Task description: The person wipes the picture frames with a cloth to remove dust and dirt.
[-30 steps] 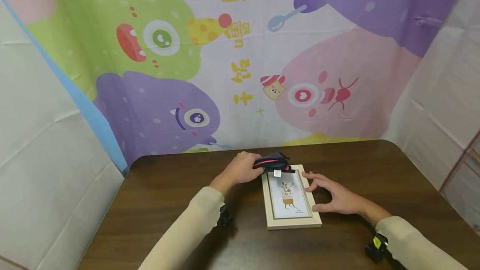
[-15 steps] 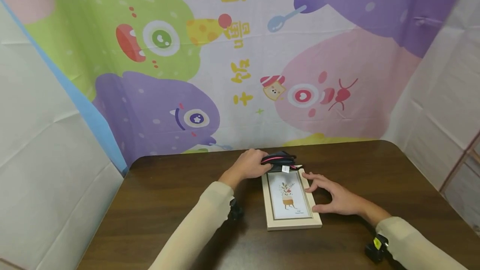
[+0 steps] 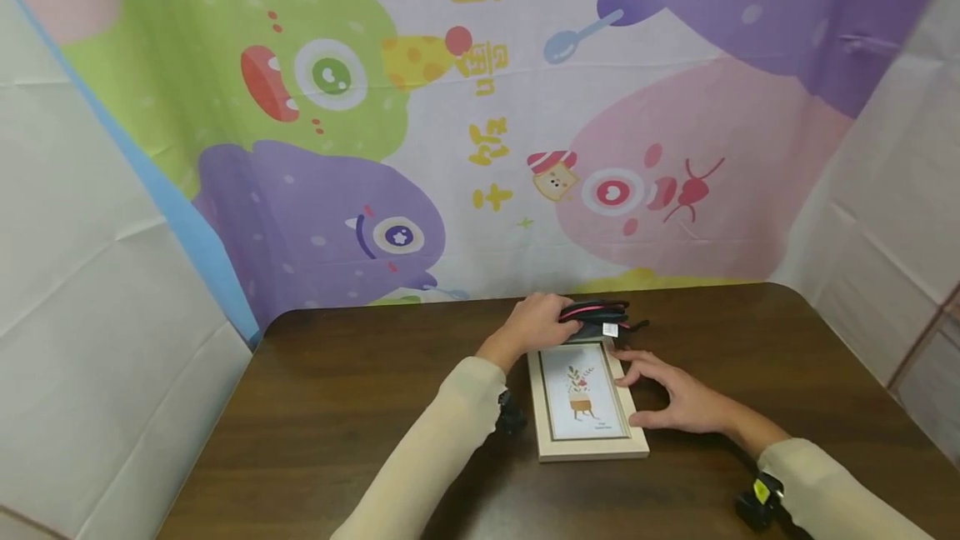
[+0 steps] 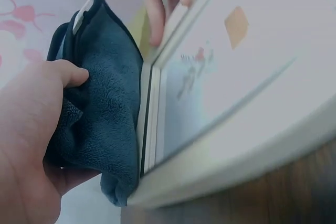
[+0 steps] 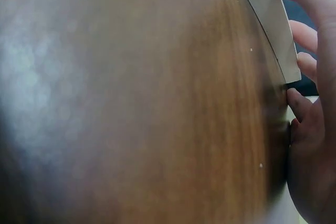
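Observation:
A cream picture frame (image 3: 552,449) lies flat on the brown table, showing a print of a plant in a brown pot. Along its far edge, my left hand (image 3: 534,325) grips a bunched dark blue-grey fleece cloth (image 4: 107,82) with black and pink edging and a white label. The left wrist view shows the thumb on top of the cloth, which lies against the frame's end. At the frame's right edge rests my right hand (image 3: 686,398), thumb and fingertips spread apart along the side. In the right wrist view its fingers touch the frame's pale side.
The dark wood table (image 3: 360,407) reaches back to a hanging cloth backdrop (image 3: 487,257) printed with cartoon monsters. Pale sheets (image 3: 97,273) hang on both sides. A small black device (image 3: 757,507) sits at each wrist.
My left hand has slid the cloth rightward along the frame's far edge, toward its far right corner. The right hand stays at the frame's right edge, and the frame keeps its place.

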A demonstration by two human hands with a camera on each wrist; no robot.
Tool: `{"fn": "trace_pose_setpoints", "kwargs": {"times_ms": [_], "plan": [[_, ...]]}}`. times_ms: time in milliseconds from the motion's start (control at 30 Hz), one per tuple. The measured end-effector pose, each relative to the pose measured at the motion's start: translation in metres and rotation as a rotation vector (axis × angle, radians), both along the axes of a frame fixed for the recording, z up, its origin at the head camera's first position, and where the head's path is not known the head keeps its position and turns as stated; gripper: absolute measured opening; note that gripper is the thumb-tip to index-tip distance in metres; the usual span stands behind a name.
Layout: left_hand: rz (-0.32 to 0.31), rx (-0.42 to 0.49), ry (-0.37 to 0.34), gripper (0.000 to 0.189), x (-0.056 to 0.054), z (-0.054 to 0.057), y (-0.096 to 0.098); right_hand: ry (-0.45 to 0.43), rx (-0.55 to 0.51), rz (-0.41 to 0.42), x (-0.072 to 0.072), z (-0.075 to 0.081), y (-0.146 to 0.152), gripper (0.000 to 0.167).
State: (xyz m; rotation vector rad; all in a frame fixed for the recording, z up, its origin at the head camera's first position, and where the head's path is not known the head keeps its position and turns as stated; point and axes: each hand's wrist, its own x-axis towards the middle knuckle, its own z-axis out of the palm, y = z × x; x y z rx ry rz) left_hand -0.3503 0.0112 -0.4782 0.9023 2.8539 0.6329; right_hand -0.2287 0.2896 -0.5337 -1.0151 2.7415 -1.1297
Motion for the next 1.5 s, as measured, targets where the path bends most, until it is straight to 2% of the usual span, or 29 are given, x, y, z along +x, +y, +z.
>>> {"fn": "trace_pose_setpoints", "kwargs": {"times_ms": [133,200,233,333,367,467,500,567,700,733,1100,1267,1500], "plan": [[-0.011,0.019,-0.023,0.037,-0.011,-0.011,0.015,-0.006,0.001,0.002,0.0,0.0,0.0,0.037],[-0.018,0.028,-0.038,0.038,-0.011,-0.011,0.021,-0.009,0.003,0.004,0.0,0.0,0.0,0.036],[-0.02,0.028,-0.066,0.037,-0.003,0.001,0.022,-0.01,0.0,0.005,0.0,0.0,0.0,0.036],[-0.033,0.044,-0.076,0.038,0.004,0.009,0.027,-0.013,-0.007,0.009,0.0,0.001,0.0,0.036],[-0.037,0.045,-0.091,0.039,0.008,0.014,0.027,-0.013,-0.008,0.009,0.0,0.001,0.0,0.036],[-0.052,0.037,-0.083,0.038,0.012,0.019,0.028,-0.013,-0.007,0.01,0.001,0.001,-0.001,0.036],[-0.055,0.034,-0.064,0.038,0.009,0.013,0.029,-0.013,-0.005,0.01,0.001,0.001,-0.001,0.036],[-0.055,0.028,-0.062,0.038,0.01,0.013,0.028,-0.014,-0.005,0.012,0.001,0.001,-0.001,0.037],[-0.04,0.026,-0.066,0.039,0.01,0.009,0.025,-0.01,-0.017,0.023,-0.001,-0.001,-0.001,0.036],[-0.036,0.022,-0.08,0.04,0.013,0.014,0.023,-0.006,-0.02,0.027,-0.001,-0.001,-0.001,0.037],[-0.055,-0.025,-0.043,0.036,0.016,0.017,0.011,-0.005,-0.029,0.032,-0.001,0.0,0.0,0.037],[-0.049,-0.038,-0.032,0.035,0.017,0.016,-0.003,0.001,-0.015,0.018,0.0,0.002,-0.001,0.039],[-0.056,0.011,-0.044,0.035,0.018,0.016,-0.028,-0.05,0.017,-0.016,0.001,0.004,-0.003,0.037]]}}
